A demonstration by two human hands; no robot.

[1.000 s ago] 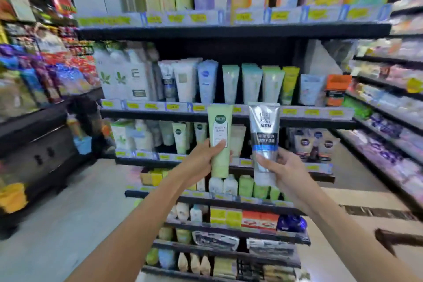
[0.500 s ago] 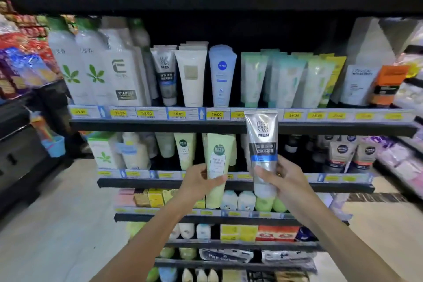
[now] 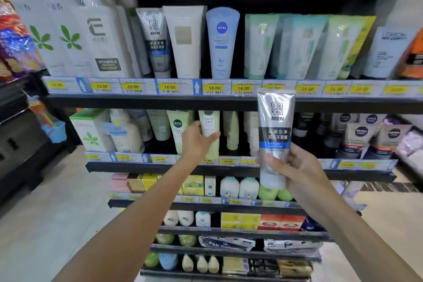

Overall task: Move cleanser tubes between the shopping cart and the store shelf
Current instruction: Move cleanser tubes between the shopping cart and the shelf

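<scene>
While my left hand (image 3: 198,140) reaches into the second shelf (image 3: 160,167) down, its fingers are curled round a pale green cleanser tube (image 3: 209,135), thumb on the near side at the right, the rest wrapped behind from the left. That tube stands upright in the row, cap down, right beside a matching green tube (image 3: 180,130) on its left; it carries a dark round logo near the top and a white label panel. My right hand (image 3: 295,168) grips a silver cleanser tube (image 3: 275,135) by its lower half, thumb across the front, fingers behind. It is held upright in front of the shelves, touching none of them, its crimped top level with the price tags (image 3: 214,87) of the shelf above. "MEN" is printed on it over a dark band of white characters and a blue stripe; the cap is whitish.
</scene>
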